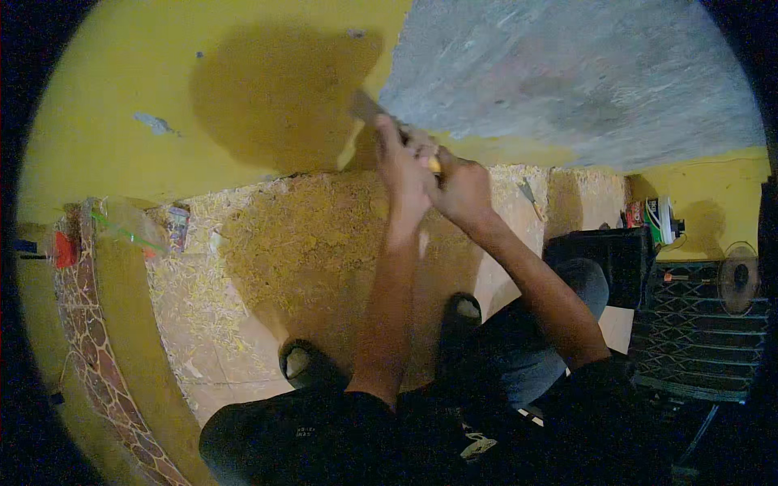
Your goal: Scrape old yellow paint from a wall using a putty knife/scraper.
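Note:
Both my hands are at a scraper (369, 108) with a wide flat blade and a partly yellow handle, blurred. My right hand (460, 185) grips the handle. My left hand (402, 167) lies along the tool nearer the blade, its fingers partly hidden. The blade is at the yellow painted wall (273, 140), beside a large bare grey patch (565, 79); whether it touches cannot be told. Yellow paint shavings (225, 304) lie thickly on the tiled floor below. A second scraper (529, 193) rests on the floor near the wall, right of my hands.
A black box-like object (595, 255) stands to the right, with a paint can (659, 219) behind it. Further right are a dark plastic crate (699, 328) and a small fan (738, 276). At left are a clear plastic bag (130, 228) and a stone-patterned strip (100, 352).

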`<action>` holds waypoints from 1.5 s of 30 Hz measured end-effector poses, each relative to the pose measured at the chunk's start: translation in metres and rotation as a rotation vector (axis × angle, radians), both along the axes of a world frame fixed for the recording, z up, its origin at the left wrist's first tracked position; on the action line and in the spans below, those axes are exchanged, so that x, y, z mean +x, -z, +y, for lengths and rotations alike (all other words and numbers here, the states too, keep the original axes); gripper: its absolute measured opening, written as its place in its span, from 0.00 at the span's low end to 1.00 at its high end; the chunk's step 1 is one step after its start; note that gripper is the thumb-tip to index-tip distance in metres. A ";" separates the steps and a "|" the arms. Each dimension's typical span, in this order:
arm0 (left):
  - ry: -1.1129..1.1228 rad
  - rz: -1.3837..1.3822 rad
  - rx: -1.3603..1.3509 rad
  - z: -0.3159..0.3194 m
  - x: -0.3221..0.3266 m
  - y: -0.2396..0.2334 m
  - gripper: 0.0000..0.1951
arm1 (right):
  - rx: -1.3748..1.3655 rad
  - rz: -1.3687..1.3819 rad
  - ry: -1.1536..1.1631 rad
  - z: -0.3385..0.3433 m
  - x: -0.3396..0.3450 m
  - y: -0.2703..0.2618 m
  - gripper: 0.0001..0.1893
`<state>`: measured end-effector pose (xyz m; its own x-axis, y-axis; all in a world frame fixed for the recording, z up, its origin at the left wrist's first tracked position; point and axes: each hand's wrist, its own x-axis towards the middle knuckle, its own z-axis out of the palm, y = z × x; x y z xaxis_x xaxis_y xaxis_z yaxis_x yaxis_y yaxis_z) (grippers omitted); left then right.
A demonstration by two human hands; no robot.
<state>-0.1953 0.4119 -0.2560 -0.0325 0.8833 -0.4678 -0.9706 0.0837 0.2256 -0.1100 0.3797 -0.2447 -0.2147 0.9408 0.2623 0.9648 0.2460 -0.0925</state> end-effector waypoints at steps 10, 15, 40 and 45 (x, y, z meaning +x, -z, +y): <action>0.024 -0.090 0.329 0.004 0.016 -0.023 0.19 | 0.039 0.093 0.045 -0.003 0.001 -0.045 0.16; 0.023 0.015 0.333 0.001 0.021 -0.033 0.19 | 0.020 0.107 0.047 -0.006 0.009 -0.048 0.17; -0.002 -0.034 0.220 0.003 0.027 -0.032 0.19 | 0.007 0.124 0.076 -0.004 0.010 -0.048 0.17; 0.075 -0.053 0.259 0.002 0.034 -0.032 0.19 | -0.002 0.107 0.083 -0.004 0.017 -0.055 0.18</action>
<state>-0.1610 0.4142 -0.2242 0.0554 0.9727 -0.2254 -0.9749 0.1015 0.1983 -0.0932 0.3753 -0.1901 -0.1072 0.9548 0.2772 0.9665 0.1654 -0.1961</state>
